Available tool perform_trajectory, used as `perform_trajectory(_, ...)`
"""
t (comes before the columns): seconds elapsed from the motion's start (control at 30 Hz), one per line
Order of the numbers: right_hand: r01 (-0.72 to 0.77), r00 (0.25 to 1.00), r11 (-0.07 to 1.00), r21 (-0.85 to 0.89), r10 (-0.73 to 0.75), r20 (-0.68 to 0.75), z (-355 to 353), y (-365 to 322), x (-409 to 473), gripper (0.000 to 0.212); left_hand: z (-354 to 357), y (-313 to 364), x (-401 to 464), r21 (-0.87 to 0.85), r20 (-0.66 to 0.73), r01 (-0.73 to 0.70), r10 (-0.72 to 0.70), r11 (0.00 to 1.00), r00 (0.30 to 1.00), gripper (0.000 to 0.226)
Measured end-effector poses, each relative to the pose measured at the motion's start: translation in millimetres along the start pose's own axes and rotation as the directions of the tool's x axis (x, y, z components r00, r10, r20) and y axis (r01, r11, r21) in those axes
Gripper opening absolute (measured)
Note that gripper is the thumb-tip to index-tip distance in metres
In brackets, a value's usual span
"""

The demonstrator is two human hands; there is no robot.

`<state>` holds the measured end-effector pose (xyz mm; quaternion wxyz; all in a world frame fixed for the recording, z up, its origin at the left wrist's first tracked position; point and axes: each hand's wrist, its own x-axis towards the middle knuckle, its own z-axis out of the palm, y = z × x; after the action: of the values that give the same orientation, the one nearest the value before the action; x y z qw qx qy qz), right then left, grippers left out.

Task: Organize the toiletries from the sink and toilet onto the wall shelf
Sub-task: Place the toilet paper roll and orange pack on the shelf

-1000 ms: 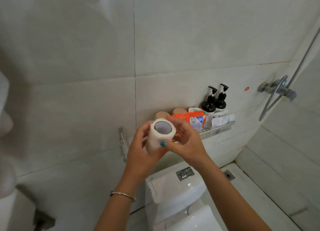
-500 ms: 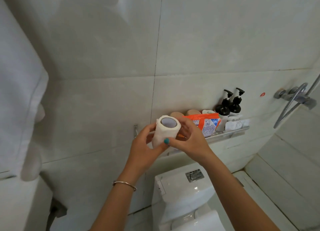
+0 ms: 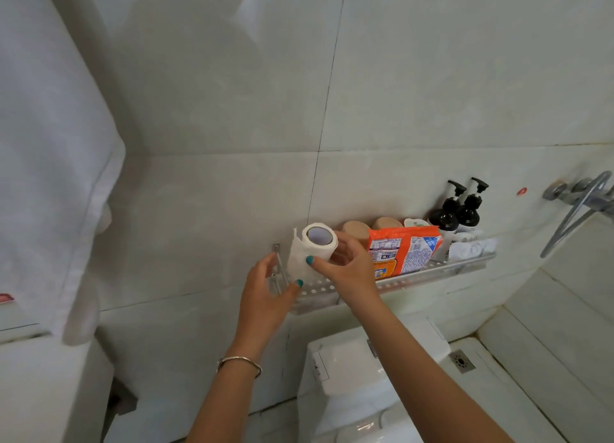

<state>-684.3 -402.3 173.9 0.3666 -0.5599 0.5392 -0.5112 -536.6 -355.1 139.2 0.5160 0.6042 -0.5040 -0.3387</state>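
Note:
A white toilet paper roll (image 3: 315,248) is held upright at the left end of the metal wall shelf (image 3: 432,271), its hollow core facing me and a loose sheet hanging at its left. My right hand (image 3: 345,269) grips the roll from the right. Just below and left of it, my left hand (image 3: 267,293) has its fingers apart and touches nothing I can make out. On the shelf stand two tan round items (image 3: 357,230), an orange packet (image 3: 402,253), two black pump bottles (image 3: 458,210) and small white items (image 3: 471,246).
The white toilet tank (image 3: 372,356) sits right under the shelf. A white towel (image 3: 50,163) hangs at the left above a counter edge (image 3: 43,369). A shower tap (image 3: 578,196) juts from the wall at the right, with a floor drain (image 3: 461,361) below.
The roll has moved up and onto the shelf's left end. My left hand has let go of it and dropped slightly; only the right hand holds it now.

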Motion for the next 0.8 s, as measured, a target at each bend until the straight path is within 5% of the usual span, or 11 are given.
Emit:
perform_trajectory(0.2, -0.064, 0.996, 0.998, -0.024, 0.062, -0.068, 13, 14, 11, 0.053, 2, 0, 3, -0.055, -0.164, 0.009, -0.018, 0.998, 0.986, 0.053)
perform_trajectory(0.53, -0.101, 0.994, 0.987, -0.128, 0.106, 0.028, 30, 16, 21, 0.050, 1, -9, 17, 0.004, -0.049, 0.032, -0.032, 0.999, 0.998, 0.051)
perform_trajectory(0.8, -0.107, 0.983, 0.921, -0.375, 0.153, 0.097, 32, 14, 16, 0.060, 2, -16, 19, 0.007, -0.037, 0.056, -0.055, 0.998, 0.998, 0.049)
